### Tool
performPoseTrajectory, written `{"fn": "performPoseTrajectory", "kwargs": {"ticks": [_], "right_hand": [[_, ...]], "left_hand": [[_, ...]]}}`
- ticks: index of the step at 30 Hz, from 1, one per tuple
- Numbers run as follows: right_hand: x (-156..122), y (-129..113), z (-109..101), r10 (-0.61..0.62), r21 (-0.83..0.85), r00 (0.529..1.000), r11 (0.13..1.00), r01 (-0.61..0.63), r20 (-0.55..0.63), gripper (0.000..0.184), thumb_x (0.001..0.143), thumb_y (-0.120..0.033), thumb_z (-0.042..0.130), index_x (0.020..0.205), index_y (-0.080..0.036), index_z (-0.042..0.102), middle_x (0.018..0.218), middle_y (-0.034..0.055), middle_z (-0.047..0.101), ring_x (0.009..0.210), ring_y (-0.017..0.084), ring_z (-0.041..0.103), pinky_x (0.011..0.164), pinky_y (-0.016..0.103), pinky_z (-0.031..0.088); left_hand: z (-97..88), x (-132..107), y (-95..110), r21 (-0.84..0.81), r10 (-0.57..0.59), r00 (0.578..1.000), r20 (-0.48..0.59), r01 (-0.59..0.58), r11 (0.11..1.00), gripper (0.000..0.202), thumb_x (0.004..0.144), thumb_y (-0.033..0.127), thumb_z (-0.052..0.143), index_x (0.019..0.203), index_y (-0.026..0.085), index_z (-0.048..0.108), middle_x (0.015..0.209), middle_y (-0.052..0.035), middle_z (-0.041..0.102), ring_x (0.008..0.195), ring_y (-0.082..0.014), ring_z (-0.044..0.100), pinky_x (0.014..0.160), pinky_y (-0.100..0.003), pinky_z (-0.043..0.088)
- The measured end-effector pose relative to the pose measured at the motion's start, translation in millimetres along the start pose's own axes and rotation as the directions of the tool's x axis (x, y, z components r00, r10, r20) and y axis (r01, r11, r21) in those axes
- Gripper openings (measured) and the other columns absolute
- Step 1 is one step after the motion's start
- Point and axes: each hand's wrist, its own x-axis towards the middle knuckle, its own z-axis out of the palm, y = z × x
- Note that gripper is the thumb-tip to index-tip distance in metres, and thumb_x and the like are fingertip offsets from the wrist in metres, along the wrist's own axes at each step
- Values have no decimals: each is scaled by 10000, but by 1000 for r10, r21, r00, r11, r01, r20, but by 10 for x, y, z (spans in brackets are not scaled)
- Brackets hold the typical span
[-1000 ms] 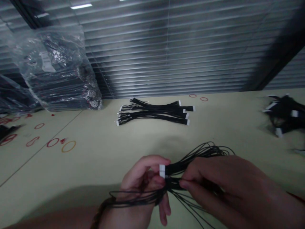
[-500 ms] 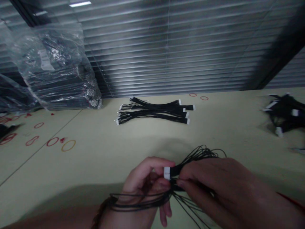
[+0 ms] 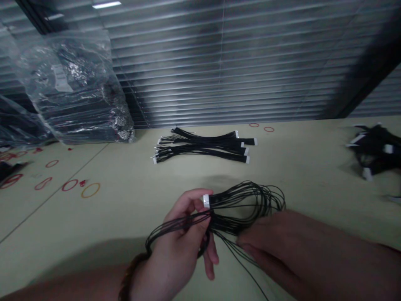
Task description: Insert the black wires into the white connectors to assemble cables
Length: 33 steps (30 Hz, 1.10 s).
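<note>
My left hand (image 3: 184, 238) pinches a bunch of thin black wires (image 3: 247, 205) just behind its white connector (image 3: 206, 201), thumb and forefinger closed on it. The wires loop out to the right and back under the hand, with loose strands trailing toward the table's near edge. My right hand (image 3: 282, 246) lies low to the right of the loop, fingertips pressed on the trailing strands; whether it grips them is unclear. A beaded band sits on my left wrist.
A laid-out pile of black cable harnesses (image 3: 203, 147) with white plugs lies mid-table. Clear bags of black cables (image 3: 78, 96) stand at the back left. Another tangled heap (image 3: 376, 152) lies far right. Red and yellow rubber bands (image 3: 70, 185) are scattered left. Window blinds run behind.
My left hand lifted the connector end up and away from my right hand. The wire loop spread wider. My right hand let go of the bunch near the connector and dropped lower.
</note>
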Motion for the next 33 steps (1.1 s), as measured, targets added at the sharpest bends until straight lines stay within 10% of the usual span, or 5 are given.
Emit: {"fn": "performPoseTrajectory", "kwargs": {"ticks": [3, 11, 17, 24, 33], "right_hand": [[174, -123, -51, 48, 196, 987, 978, -77, 152, 247, 834, -164, 470, 678, -259, 636, 669, -69, 627, 624, 118, 589, 562, 241, 377], [222, -173, -42, 88, 343, 993, 933, -112, 84, 234, 812, -107, 483, 679, -231, 631, 633, -78, 594, 589, 79, 531, 565, 222, 330], [173, -155, 38, -4, 165, 994, 986, 22, -112, 175, 789, -93, 492, 699, -202, 594, 640, -55, 582, 562, 107, 525, 535, 262, 303], [170, -77, 83, -452, -301, 869, 873, 384, -202, 217, 883, -68, 349, 750, -175, 484, 643, -5, 499, 532, 151, 425, 501, 315, 234], [161, -153, 31, -359, -203, 898, 928, 313, -256, 175, 806, -54, 424, 752, -182, 532, 687, -4, 563, 585, 155, 493, 548, 305, 349]], "left_hand": [[11, -7, -7, -33, 16, 1000, 16, -16, 999, 162, 869, 184, 525, 1024, 191, 480, 535, 65, 530, 333, -61, 500, 300, -110, 452], [30, -12, -20, -59, 16, 1000, 0, -16, 998, 159, 845, 175, 568, 987, 199, 501, 672, 58, 531, 361, -53, 537, 301, -118, 472], [18, -10, -8, -13, 22, 1000, 9, -22, 1000, 156, 862, 171, 524, 1009, 183, 473, 496, 76, 521, 345, -65, 503, 310, -112, 464], [28, -19, 2, 2, -3, 1000, -13, 3, 1000, 171, 862, 168, 500, 1026, 181, 454, 468, 80, 519, 346, -67, 493, 309, -109, 457], [24, 8, -39, -20, 14, 1000, -1, -14, 1000, 151, 856, 159, 508, 997, 186, 464, 557, 82, 509, 354, -60, 519, 303, -111, 466]]}}
